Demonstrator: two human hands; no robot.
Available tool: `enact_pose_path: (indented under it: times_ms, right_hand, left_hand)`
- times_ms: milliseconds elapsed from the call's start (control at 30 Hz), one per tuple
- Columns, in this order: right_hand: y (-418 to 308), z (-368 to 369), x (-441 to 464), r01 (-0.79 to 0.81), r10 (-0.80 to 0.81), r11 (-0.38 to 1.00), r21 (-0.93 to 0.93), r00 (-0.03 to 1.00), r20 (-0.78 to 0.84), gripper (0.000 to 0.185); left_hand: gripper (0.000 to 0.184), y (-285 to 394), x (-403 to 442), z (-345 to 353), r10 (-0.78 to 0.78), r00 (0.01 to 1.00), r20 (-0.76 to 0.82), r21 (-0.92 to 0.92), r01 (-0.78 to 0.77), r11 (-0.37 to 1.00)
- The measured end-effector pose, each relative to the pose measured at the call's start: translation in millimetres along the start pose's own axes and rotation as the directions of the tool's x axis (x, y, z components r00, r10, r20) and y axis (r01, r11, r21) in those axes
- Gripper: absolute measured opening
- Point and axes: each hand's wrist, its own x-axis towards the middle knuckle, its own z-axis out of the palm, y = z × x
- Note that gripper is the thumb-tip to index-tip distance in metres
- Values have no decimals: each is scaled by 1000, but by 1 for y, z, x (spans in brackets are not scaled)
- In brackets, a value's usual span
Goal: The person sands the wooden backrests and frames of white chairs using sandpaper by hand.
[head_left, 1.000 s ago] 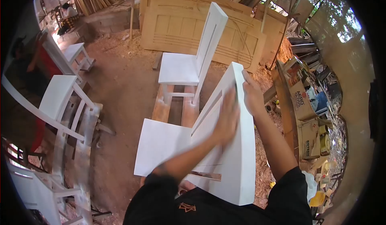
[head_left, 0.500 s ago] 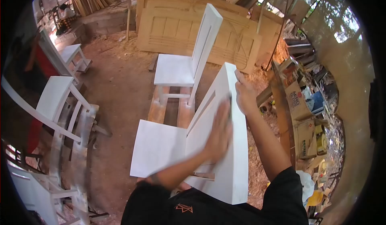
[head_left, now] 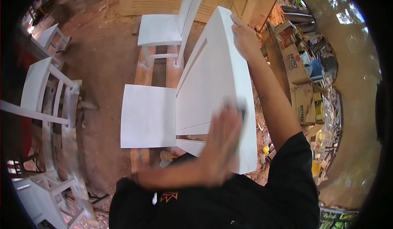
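A white-coated wooden chair stands close in front of me, its flat seat (head_left: 149,116) to the left and its tall slatted back (head_left: 211,79) to the right. My left hand (head_left: 223,143), smeared by motion, lies against the lower part of the back's near side edge. Under its fingers a dark, thin piece shows, which looks like sandpaper (head_left: 242,106). Higher up, my right hand (head_left: 245,40) is closed around the back's outer edge near the top.
Another white chair (head_left: 159,30) stands ahead on wooden planks (head_left: 144,71). More white chairs (head_left: 39,83) rest on a bench at left. Carved door panels (head_left: 151,0) lean behind. Cardboard boxes (head_left: 303,100) and clutter line the right side.
My left hand has slid down along the chair back's edge towards my body. My right hand keeps its place near the top. The view has tipped downward.
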Motion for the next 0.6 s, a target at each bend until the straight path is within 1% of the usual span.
enact_pose_path:
  times_ms: [33,67,133,167,200,233,267,300,333,367,400,433,467,500,567,600]
  right_hand:
    - [0,8,0,-76,83,987,139,995,-49,36]
    - [0,11,2,-132,162,952,277,983,-88,35]
    - [-14,-10,7,-151,145,986,68,986,85,35]
    - [-17,-12,7,-169,159,982,81,980,121,36]
    - [-21,-15,8,-189,173,978,92,972,157,37]
    - [-20,-12,9,-233,205,948,218,968,142,38]
    - [-20,-11,6,-273,242,899,341,961,132,39]
    - [-27,-16,-4,-174,146,960,219,979,141,41]
    - [-40,-26,-18,-66,50,993,96,986,159,43]
    - [-53,-36,-35,48,-43,998,-27,982,183,45]
    - [-57,-47,-63,140,-137,990,4,962,237,50]
    - [-91,-73,-96,56,-70,997,57,954,293,54]
    - [-114,-99,-119,88,-108,994,68,910,401,52]
    - [-130,-119,-142,69,-109,992,102,880,462,55]
    - [-156,-146,-182,7,-109,982,191,840,532,57]
    - [-162,-152,-199,35,-127,983,179,834,536,58]
  left_hand:
    - [73,-1,-23,3,158,986,53,3,-158,987]
    - [75,-2,-47,5,311,945,104,-10,-312,950]
    - [70,-25,-5,-2,136,991,20,58,-137,989]
    - [64,-46,29,-17,106,993,-58,123,-98,988]
    - [61,-73,60,-25,-11,990,-142,159,34,987]
    - [61,-102,87,-34,-133,970,-203,131,162,978]
    - [64,-122,108,-43,-246,940,-236,16,257,966]
    - [65,-115,110,-43,-334,915,-228,-62,328,943]
    - [66,-105,97,-39,-272,940,-206,17,281,960]
    - [66,-89,73,-32,-206,963,-174,98,225,969]
    - [67,-58,38,-21,-147,983,-108,144,162,976]
    - [67,-34,2,-15,-19,1000,-7,181,20,983]
    - [66,-16,-28,-4,33,999,6,108,-34,994]
    - [65,-10,-50,4,86,996,17,82,-87,993]
    - [64,-28,-27,-7,22,1000,-11,112,-21,993]
    - [63,-39,-14,-12,-28,999,-24,121,30,992]
